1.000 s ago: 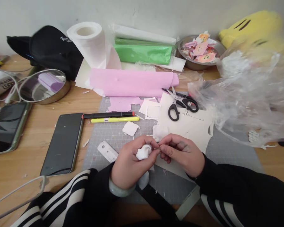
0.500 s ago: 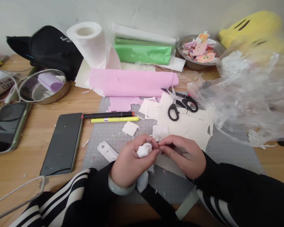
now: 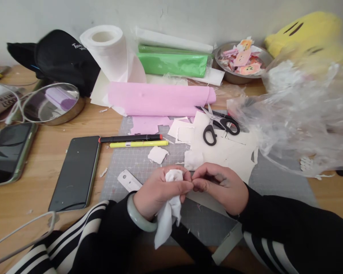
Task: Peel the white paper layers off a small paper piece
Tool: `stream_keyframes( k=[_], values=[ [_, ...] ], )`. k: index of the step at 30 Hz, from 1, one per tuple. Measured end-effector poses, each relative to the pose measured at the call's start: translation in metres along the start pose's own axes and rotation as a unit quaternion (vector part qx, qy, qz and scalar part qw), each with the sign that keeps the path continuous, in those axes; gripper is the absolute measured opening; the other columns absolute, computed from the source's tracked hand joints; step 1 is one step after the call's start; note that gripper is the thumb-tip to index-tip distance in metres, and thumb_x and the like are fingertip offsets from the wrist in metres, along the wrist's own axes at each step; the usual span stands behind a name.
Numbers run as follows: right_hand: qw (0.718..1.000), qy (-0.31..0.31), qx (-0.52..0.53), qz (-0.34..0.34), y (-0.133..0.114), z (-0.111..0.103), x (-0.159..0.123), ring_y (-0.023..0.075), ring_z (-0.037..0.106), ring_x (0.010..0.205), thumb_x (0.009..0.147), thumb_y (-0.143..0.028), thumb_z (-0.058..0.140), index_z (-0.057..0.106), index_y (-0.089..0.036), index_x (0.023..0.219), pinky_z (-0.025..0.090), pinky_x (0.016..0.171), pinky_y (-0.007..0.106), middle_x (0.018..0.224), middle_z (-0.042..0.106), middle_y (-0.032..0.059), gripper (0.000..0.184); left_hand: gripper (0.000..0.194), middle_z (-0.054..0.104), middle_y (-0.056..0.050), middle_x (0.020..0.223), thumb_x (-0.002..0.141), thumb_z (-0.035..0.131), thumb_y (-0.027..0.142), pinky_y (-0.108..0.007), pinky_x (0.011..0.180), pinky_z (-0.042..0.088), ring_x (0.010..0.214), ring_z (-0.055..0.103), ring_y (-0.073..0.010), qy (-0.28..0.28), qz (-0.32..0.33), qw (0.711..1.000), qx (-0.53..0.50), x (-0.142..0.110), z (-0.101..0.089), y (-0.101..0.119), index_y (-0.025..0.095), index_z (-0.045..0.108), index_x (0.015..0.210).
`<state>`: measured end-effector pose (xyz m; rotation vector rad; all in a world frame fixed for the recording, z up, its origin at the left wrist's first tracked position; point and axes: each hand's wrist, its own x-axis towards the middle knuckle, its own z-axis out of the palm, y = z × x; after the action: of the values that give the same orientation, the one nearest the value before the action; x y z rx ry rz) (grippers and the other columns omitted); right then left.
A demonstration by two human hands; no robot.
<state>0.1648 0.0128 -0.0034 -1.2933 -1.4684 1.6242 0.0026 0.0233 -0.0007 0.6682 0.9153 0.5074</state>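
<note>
My left hand [image 3: 162, 188] is closed around a crumpled white tissue [image 3: 167, 219], whose loose end hangs below the palm. The tips of my right hand [image 3: 221, 186] are pinched together and meet the left fingertips; whatever sits between them is too small to make out. Just beyond the fingers lies a small white wad [image 3: 193, 160], with a torn white piece [image 3: 157, 155] to its left. Scissors [image 3: 213, 127] with black handles rest on a cream paper sheet [image 3: 231, 154]. A ruler [image 3: 128, 181] is partly covered by my left hand.
Beneath everything is a grey cutting mat [image 3: 114, 163]. Black [image 3: 131, 138] and yellow [image 3: 138, 144] pens lie near a phone [image 3: 76, 173]. Behind are pink paper [image 3: 162, 99], a tissue roll [image 3: 108, 57] and a metal bowl [image 3: 231, 78] of paper cutouts. Clear plastic [image 3: 308, 121] heaps at right.
The white tissue now shows a longer end hanging below my left hand, which has turned slightly. My right hand stays at nearly the same spot, fingertips still pinched.
</note>
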Motion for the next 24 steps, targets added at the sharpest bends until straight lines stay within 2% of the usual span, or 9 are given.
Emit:
stream_keyframes(
  k=[10, 16, 24],
  values=[
    [0.995, 0.002, 0.089, 0.048, -0.0007, 0.0022, 0.0013, 0.0054, 0.049, 0.055, 0.071, -0.021, 0.056, 0.054, -0.014, 0.069, 0.043, 0.055, 0.018, 0.058, 0.055, -0.002, 0.008, 0.012, 0.045, 0.005, 0.041, 0.068, 0.06, 0.023, -0.016, 0.035, 0.021, 0.035, 0.034, -0.0035, -0.036, -0.04, 0.994, -0.094, 0.0021, -0.003, -0.0036, 0.015, 0.051, 0.067],
    [0.991, 0.012, 0.116, 0.066, -0.0009, 0.0029, 0.0027, 0.0053, 0.05, 0.054, 0.071, -0.024, 0.058, 0.054, -0.014, 0.072, 0.044, 0.055, 0.018, 0.057, 0.054, -0.0022, 0.011, 0.015, 0.047, 0.005, 0.041, 0.067, 0.063, 0.023, -0.015, 0.038, 0.025, 0.038, 0.037, -0.003, -0.003, -0.009, 0.998, -0.068, 0.0027, -0.0018, -0.0031, 0.013, 0.051, 0.068],
    [0.993, 0.015, 0.101, 0.062, -0.0004, 0.003, 0.0021, 0.0046, 0.051, 0.054, 0.074, -0.026, 0.055, 0.053, -0.014, 0.075, 0.045, 0.055, 0.018, 0.059, 0.055, -0.0016, 0.013, 0.019, 0.049, 0.004, 0.043, 0.064, 0.065, 0.025, -0.016, 0.04, 0.026, 0.04, 0.039, -0.0039, 0.048, 0.03, 0.998, 0.002, 0.0019, 0.001, -0.0011, 0.012, 0.053, 0.072]
  ],
)
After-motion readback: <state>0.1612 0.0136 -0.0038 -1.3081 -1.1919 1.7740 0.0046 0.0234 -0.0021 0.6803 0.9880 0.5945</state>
